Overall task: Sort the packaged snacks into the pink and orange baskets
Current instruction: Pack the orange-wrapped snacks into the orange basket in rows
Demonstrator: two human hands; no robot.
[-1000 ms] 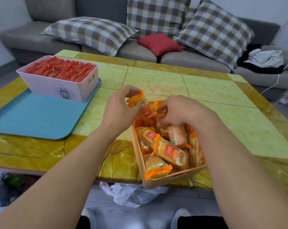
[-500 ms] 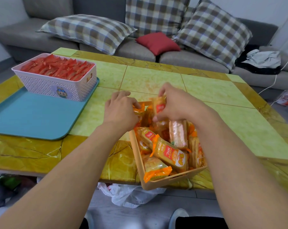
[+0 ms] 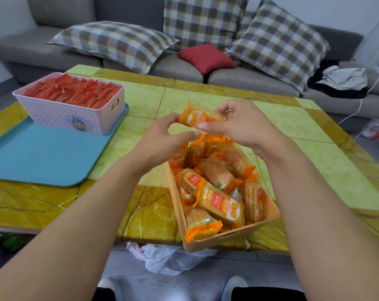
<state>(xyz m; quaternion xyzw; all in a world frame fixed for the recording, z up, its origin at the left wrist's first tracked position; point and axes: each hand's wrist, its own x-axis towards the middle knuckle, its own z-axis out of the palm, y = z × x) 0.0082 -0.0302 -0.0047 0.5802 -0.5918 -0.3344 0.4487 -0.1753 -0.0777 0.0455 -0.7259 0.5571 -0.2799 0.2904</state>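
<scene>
The right hand (image 3: 238, 124) pinched one orange snack packet (image 3: 198, 118) between thumb and fingers, holding it in the air above the far end of the orange basket (image 3: 232, 237). The left hand (image 3: 162, 137) sat just beside it, fingers curled toward the packet's near edge; whether they actually touched the wrapper could not be told. The packet was a glossy, crinkled film pillow with a crimped, saw-toothed end and a round printed emblem.

The orange basket was a smooth, matte, rectangular tub with a slot handle in its near wall, overhanging the front edge of the worktop (image 3: 206, 94). It was heaped with similar orange packets (image 3: 219, 203), lying at all angles; roughly ten showed, though an exact count was not possible.

To the left stood one pink basket (image 3: 75, 118), rectangular, its plastic walls patterned like fine weave, with a cartoon sticker on the front. It was packed with shiny red packets (image 3: 75, 92), too many to count. It rested on the far end of a single smooth teal tray (image 3: 43, 159) with rounded corners.

The worktop was polished stone-look tile, pale green panels bordered by veined amber. Behind it was a grey fabric sofa (image 3: 238, 77) carrying three checked cushions (image 3: 119, 42) and one small red cushion (image 3: 206, 57).
</scene>
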